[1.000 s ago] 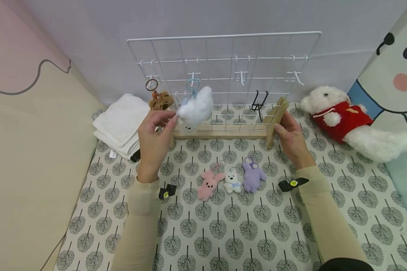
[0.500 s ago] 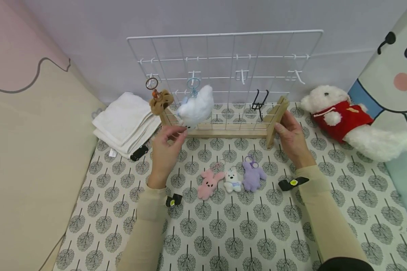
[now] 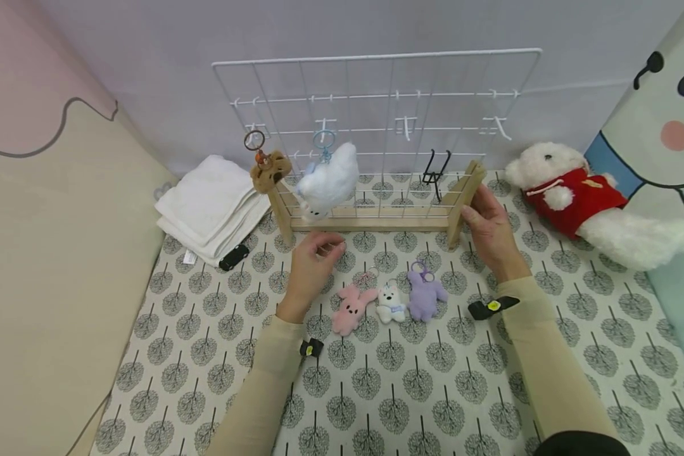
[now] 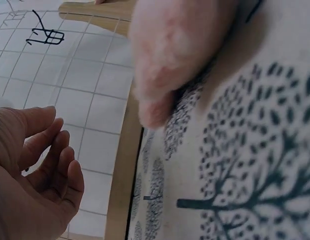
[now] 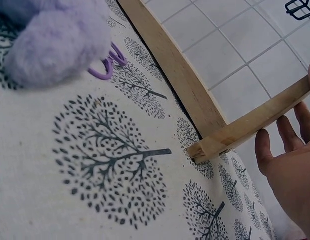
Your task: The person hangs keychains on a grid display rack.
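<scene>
While the left hand (image 3: pixel 313 269) hovers just in front of the rack (image 3: pixel 376 223), its fingers are loosely curled and hold nothing; a small dark spot between thumb and fingers in the left wrist view is too small to make out. The right hand (image 3: pixel 490 234) grips the rack's right post (image 3: pixel 462 212), its thumb in front and its fingers partly hidden behind; the right wrist view cuts this hand off at the edge.

From the rack's white hooks, the brown charm (image 3: pixel 270 171) and the white charm (image 3: pixel 330 183) hang by their rings. The white charm tips head down, so its face is hard to read, and it covers some of the wires. A black hook (image 3: pixel 433 174) sits near the right post.

Before the rack, the pink bunny (image 3: pixel 350 309), the white bear (image 3: pixel 391 305) and the purple bunny (image 3: pixel 424 301) lie side by side on the patterned cloth (image 3: pixel 376 392). The pink bunny is blurred and cropped in the left wrist view; the purple bunny is cropped in the right one, and its face cannot be seen.
</scene>
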A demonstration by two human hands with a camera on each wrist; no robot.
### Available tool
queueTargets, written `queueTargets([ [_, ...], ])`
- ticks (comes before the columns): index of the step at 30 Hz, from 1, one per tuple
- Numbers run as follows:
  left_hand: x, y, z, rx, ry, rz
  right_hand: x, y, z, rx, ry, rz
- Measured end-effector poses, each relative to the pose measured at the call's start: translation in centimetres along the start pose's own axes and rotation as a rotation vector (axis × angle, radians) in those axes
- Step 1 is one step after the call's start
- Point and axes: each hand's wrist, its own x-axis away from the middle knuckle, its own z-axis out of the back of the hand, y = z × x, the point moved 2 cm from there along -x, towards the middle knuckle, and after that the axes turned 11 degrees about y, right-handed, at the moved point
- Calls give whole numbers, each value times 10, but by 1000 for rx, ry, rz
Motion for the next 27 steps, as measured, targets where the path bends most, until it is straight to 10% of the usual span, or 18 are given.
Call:
queueTargets([
  [27,19,-18,-45,-93,-182,78,1,0,-1,5,10,-12],
])
